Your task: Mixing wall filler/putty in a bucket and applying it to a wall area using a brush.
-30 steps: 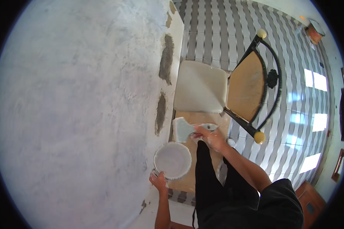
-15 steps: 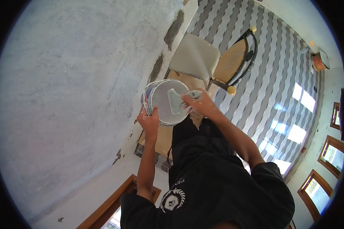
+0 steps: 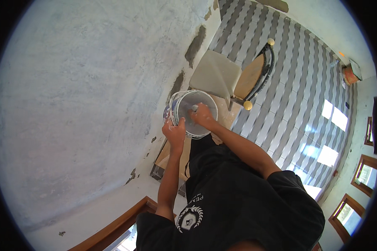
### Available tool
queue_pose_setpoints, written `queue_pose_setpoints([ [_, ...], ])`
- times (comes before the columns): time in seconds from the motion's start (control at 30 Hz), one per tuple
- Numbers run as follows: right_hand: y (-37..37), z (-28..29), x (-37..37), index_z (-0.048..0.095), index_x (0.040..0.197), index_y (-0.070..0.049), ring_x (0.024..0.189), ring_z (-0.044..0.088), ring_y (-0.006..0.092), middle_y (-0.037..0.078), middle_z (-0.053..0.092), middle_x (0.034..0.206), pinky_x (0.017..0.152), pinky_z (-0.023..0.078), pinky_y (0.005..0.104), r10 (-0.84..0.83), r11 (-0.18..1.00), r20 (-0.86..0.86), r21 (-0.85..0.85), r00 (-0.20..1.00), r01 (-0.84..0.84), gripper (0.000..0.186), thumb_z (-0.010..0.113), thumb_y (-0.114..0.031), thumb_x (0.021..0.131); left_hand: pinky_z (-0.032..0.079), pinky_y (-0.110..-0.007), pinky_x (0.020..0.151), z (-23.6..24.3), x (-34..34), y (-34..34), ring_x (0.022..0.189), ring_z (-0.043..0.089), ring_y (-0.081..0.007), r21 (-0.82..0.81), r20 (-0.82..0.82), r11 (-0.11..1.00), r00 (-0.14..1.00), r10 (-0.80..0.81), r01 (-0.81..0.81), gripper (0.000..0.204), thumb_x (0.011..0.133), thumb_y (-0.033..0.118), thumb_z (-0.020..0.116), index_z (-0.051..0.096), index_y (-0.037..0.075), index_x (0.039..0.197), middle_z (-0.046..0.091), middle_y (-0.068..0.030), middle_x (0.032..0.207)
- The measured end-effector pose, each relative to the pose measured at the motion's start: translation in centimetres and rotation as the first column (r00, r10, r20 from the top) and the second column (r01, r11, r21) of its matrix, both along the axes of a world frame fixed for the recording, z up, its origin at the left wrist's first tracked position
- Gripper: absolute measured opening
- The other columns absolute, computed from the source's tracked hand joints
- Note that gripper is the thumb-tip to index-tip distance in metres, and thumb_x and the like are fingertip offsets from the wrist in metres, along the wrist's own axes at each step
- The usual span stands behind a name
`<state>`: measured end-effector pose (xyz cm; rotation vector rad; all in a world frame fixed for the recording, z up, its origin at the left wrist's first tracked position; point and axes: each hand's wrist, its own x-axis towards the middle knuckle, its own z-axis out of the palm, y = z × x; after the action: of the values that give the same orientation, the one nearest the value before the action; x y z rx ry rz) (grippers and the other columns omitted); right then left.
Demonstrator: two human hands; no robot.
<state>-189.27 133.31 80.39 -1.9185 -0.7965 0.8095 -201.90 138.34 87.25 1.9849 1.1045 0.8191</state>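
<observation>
A white plastic bucket (image 3: 212, 107) with a blue patch on its side is tilted in front of me, with its mouth facing up toward me. My left hand (image 3: 174, 131) grips its near left rim, thumb over the edge and fingers against the outside. Inside the bucket's mouth, my right hand (image 3: 202, 115) is closed around the handle of a putty knife (image 3: 194, 108). The blade is down in the bucket, mostly hidden by the hand. Whitish smears mark the fingers and the bucket's rim.
A grey-white plastered wall (image 3: 79, 104) rises on my left, with darker grey patches (image 3: 195, 47) along its edge. Beyond the bucket stands a chair (image 3: 215, 74) with a pale seat. A tan wooden surface (image 3: 228, 111) lies below the bucket. A reddish container (image 3: 350, 75) sits far right.
My right hand has moved down and left into the bucket, taking the putty knife's wide blade out of clear view. The bucket appears slightly farther right, still in my left hand.
</observation>
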Motion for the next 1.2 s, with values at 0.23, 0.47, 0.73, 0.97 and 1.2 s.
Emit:
queue_pose_setpoints([
  [0.23, -2.8, 7.4, 6.3, 0.065, 0.102, 0.000, 0.073, 0.070, 0.0224, 0.013, 0.070, 0.085, 0.053, 0.052, 0.0333, 0.060, 0.964, -0.671, 0.230, 0.739, 0.131, 0.032, 0.065, -0.030, 0.091, 0.050, -0.035, 0.078, 1.7, 0.3, 4.2, 0.080, 0.066, -0.0250, -0.066, 0.013, 0.987, 0.989, 0.150, -0.149, 0.032, 0.070, 0.002, 0.070, 0.066, -0.005, 0.101, 0.070, -0.0163, 0.089],
  [0.47, -2.1, 8.6, 11.6, 0.062, 0.111, 0.001, 0.089, 0.069, 0.0234, 0.015, 0.070, 0.096, 0.072, 0.052, 0.0331, 0.055, 0.948, -0.869, 0.201, 0.492, 0.248, 0.035, 0.055, -0.030, 0.096, 0.034, -0.035, 0.056, 2.1, 3.5, 10.2, 0.059, 0.037, -0.0153, -0.140, 0.144, 0.982, 0.978, 0.148, -0.128, 0.024, 0.068, 0.006, 0.070, 0.047, 0.000, 0.067, 0.042, -0.0029, 0.060],
  [0.73, 4.4, 8.0, 14.2, 0.061, 0.111, 0.005, 0.087, 0.069, 0.0267, 0.019, 0.070, 0.095, 0.082, 0.055, 0.0376, -0.046, 0.894, -0.897, 0.160, 0.439, 0.420, 0.033, 0.056, -0.023, 0.094, 0.030, -0.034, 0.053, 1.1, 8.1, 18.1, 0.058, 0.031, -0.0141, -0.274, 0.141, 0.960, 0.986, 0.094, -0.053, 0.032, 0.065, 0.002, 0.068, 0.036, 0.002, 0.063, 0.032, 0.0002, 0.061],
  [0.97, 10.8, 6.6, 15.9, 0.060, 0.112, 0.004, 0.085, 0.070, 0.0263, 0.017, 0.070, 0.094, 0.083, 0.057, 0.0395, -0.158, 0.783, -0.901, 0.135, 0.404, 0.607, 0.030, 0.057, -0.019, 0.094, 0.030, -0.032, 0.052, 0.4, 12.7, 24.5, 0.059, 0.029, -0.0118, -0.450, 0.119, 0.893, 0.991, 0.059, 0.000, 0.035, 0.066, -0.002, 0.065, 0.031, 0.004, 0.063, 0.030, 0.0022, 0.062],
  [1.2, 17.2, 0.6, 23.5, 0.060, 0.114, 0.001, 0.096, 0.066, 0.0258, 0.013, 0.068, 0.102, 0.090, 0.051, 0.0410, -0.014, 0.711, -0.910, 0.282, 0.414, 0.644, 0.029, 0.053, -0.021, 0.097, 0.032, -0.033, 0.055, -2.8, 14.0, 28.2, 0.060, 0.031, -0.0136, -0.383, 0.023, 0.924, 1.000, 0.013, -0.004, 0.033, 0.065, -0.004, 0.063, 0.030, 0.004, 0.065, 0.030, 0.0007, 0.062],
])
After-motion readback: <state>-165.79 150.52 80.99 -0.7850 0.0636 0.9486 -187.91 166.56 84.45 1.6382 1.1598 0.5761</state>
